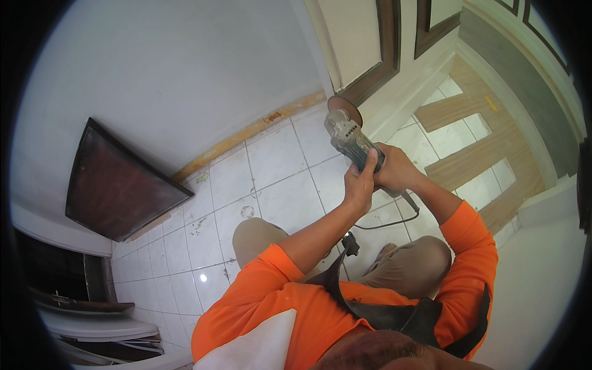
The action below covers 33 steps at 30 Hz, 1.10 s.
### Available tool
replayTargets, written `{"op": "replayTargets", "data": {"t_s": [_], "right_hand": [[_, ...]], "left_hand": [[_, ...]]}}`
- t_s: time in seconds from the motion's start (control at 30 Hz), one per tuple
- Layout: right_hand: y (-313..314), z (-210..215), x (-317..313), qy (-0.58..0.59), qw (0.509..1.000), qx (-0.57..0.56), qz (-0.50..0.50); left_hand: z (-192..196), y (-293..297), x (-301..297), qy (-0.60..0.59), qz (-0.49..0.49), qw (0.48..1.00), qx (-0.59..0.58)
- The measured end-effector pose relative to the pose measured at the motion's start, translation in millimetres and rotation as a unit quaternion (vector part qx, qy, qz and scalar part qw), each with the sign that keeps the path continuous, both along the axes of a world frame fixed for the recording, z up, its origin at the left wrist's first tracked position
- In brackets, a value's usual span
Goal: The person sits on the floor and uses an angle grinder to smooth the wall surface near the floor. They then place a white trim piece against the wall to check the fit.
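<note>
The grey-and-teal handheld angle grinder (pixel 347 139) with its round brown disc sits out in front of you, disc up against the foot of the cream door frame with dark brown trim (pixel 376 68), above the white tiled floor (pixel 271 179). Your left hand (pixel 361 185) wraps closed around its body from below; your right hand (pixel 394 169) clamps the rear grip, black cable (pixel 388 223) trailing beneath your orange sleeves (pixel 271 277).
</note>
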State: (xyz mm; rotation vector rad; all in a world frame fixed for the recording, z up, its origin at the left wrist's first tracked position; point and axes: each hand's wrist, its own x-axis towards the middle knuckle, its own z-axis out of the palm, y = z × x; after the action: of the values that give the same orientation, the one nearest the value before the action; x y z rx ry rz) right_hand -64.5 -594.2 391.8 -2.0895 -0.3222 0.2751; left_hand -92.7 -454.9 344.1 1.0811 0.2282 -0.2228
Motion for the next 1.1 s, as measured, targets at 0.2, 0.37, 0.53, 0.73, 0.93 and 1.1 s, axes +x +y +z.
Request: {"op": "replayTargets", "data": {"t_s": [0.2, 0.37, 0.53, 0.73, 0.93, 1.1], "right_hand": [[2, 3, -1, -0.005, 1.0, 0.005, -0.002], [2, 6, 1, 0.014, 1.0, 0.007, -0.002], [0, 1, 0, 0.014, 1.0, 0.013, 0.003], [4, 11, 0, 0.019, 1.0, 0.003, -0.008], [3, 1, -1, 0.017, 1.0, 0.019, 0.002], [2, 5, 2, -0.003, 1.0, 0.01, -0.001]], "left_hand": [[-3, 0, 0, -0.015, 0.014, 1.0, 0.004], [3, 2, 2, -0.009, -0.005, 1.0, -0.002], [9, -2, -3, -0.005, 0.016, 1.0, 0.004], [2, 2, 2, -0.008, 0.003, 1.0, 0.001], [2, 2, -1, -0.003, 0.008, 1.0, 0.01], [3, 1, 1, -0.018, 0.009, 1.0, 0.005]]}}
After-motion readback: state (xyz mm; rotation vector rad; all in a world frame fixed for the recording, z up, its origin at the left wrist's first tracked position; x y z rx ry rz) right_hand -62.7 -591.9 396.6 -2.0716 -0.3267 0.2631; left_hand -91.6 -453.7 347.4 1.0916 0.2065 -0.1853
